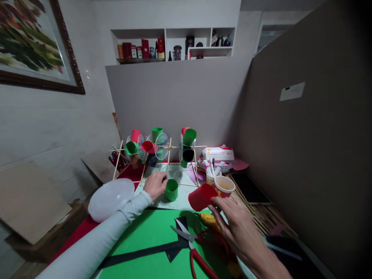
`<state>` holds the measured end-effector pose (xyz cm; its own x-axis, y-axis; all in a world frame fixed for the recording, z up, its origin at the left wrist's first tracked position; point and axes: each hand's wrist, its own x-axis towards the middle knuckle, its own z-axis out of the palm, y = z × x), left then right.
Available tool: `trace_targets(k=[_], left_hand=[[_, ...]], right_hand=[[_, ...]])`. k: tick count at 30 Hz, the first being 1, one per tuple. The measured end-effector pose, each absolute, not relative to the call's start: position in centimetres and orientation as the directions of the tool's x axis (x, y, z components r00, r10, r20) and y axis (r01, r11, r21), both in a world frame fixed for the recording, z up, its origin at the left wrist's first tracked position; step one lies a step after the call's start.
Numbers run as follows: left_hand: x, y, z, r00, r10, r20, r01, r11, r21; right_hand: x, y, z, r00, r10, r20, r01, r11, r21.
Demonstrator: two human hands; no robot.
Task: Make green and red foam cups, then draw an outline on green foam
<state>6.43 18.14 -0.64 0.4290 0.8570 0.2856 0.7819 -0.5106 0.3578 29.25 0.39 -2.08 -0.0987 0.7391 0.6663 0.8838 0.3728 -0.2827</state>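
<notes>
My right hand (234, 217) pinches a red paper tube (202, 197) by its right rim, tilted above the table. My left hand (156, 185), fingers curled, is beside a green paper tube (171, 190) standing on the white surface and near the foot of a thin wooden stick. What its fingertips grip, if anything, is hidden. Just behind stands a wooden stick frame (169, 155) carrying clear plastic discs (162, 146) with red, green and black paper tubes around them. Open scissors (190, 242) with red handles lie in front, on a green sheet (145, 232).
A white balloon-like object (112, 198) lies by my left forearm. To the right are a paper cup (224, 186), a cup of markers (213, 172), a tissue pack (217, 153) and a dark tablet (250, 188). Black strips (145, 251) and a yellow-handled tool (209, 221) lie near the scissors.
</notes>
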Motion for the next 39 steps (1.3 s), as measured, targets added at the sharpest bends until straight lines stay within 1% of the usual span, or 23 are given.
trace_targets(k=[5, 7, 9, 12, 15, 16, 17, 18, 20, 22, 24, 26, 29, 31, 33, 36, 39], left_hand=[[5.8, 17.2, -0.7, 0.338, 0.871, 0.358, 0.712, -0.485, 0.508], [5.0, 15.4, -0.1, 0.289, 0.878, 0.381, 0.653, -0.472, 0.593], [4.1, 12.8, 0.5, 0.274, 0.887, 0.372, 0.559, -0.462, 0.689], [2.8, 8.2, 1.1, 0.321, 0.907, 0.273, 0.387, -0.388, 0.836], [1.9, 4.0, 1.0, 0.365, 0.920, 0.140, 0.236, -0.237, 0.942], [1.8, 2.9, 0.9, 0.387, 0.918, 0.080, 0.153, -0.149, 0.977], [1.6, 1.9, 0.8, 0.430, 0.903, 0.005, 0.019, -0.015, 1.000], [1.5, 1.1, 0.6, 0.465, 0.884, -0.043, -0.081, 0.091, 0.993], [1.3, 0.0, 0.3, 0.526, 0.843, -0.112, -0.213, 0.258, 0.942], [1.1, -0.7, -0.1, 0.547, 0.821, -0.163, -0.224, 0.331, 0.916], [0.8, -1.0, -0.5, 0.565, 0.794, -0.224, -0.186, 0.386, 0.903], [0.4, -1.0, -0.9, 0.575, 0.775, -0.262, -0.139, 0.409, 0.902], [-0.1, -0.5, -1.5, 0.602, 0.751, -0.272, -0.089, 0.401, 0.912], [-0.4, 0.1, -1.7, 0.653, 0.715, -0.249, -0.085, 0.396, 0.914], [-0.4, 0.7, -1.8, 0.715, 0.668, -0.209, -0.089, 0.383, 0.920], [-0.4, 1.2, -2.0, 0.748, 0.637, -0.185, -0.046, 0.328, 0.944], [-0.3, 1.2, -2.2, 0.708, 0.670, -0.225, -0.029, 0.346, 0.938]], right_hand=[[28.0, -0.4, -1.2, -0.048, 0.790, 0.611, 0.754, 0.430, -0.497], [27.5, -1.0, -0.6, -0.035, 0.829, 0.559, 0.677, 0.431, -0.597], [26.9, -1.4, -0.2, -0.036, 0.867, 0.497, 0.591, 0.419, -0.689], [26.1, -1.9, 0.0, -0.041, 0.908, 0.417, 0.473, 0.385, -0.792], [25.2, -2.4, -0.2, -0.081, 0.928, 0.363, 0.376, 0.366, -0.851], [24.9, -2.6, -0.3, -0.104, 0.931, 0.351, 0.350, 0.364, -0.863], [24.5, -2.8, -0.4, -0.130, 0.931, 0.342, 0.330, 0.366, -0.871], [24.2, -3.0, -0.5, -0.154, 0.929, 0.335, 0.314, 0.368, -0.875], [23.6, -3.4, -0.8, -0.203, 0.923, 0.327, 0.298, 0.377, -0.877], [23.1, -3.8, -1.0, -0.250, 0.914, 0.318, 0.299, 0.386, -0.873], [22.8, -4.0, -1.2, -0.283, 0.907, 0.311, 0.307, 0.392, -0.867], [22.7, -4.1, -1.3, -0.318, 0.889, 0.330, 0.328, 0.430, -0.841], [22.6, -4.0, -1.5, -0.388, 0.830, 0.400, 0.357, 0.536, -0.765], [22.6, -3.9, -1.7, -0.430, 0.790, 0.437, 0.364, 0.595, -0.717], [22.5, -3.9, -1.9, -0.473, 0.760, 0.445, 0.373, 0.631, -0.680], [22.5, -4.1, -2.0, -0.465, 0.773, 0.432, 0.440, 0.625, -0.645], [23.1, -4.0, -1.5, -0.352, 0.837, 0.419, 0.534, 0.547, -0.645]])
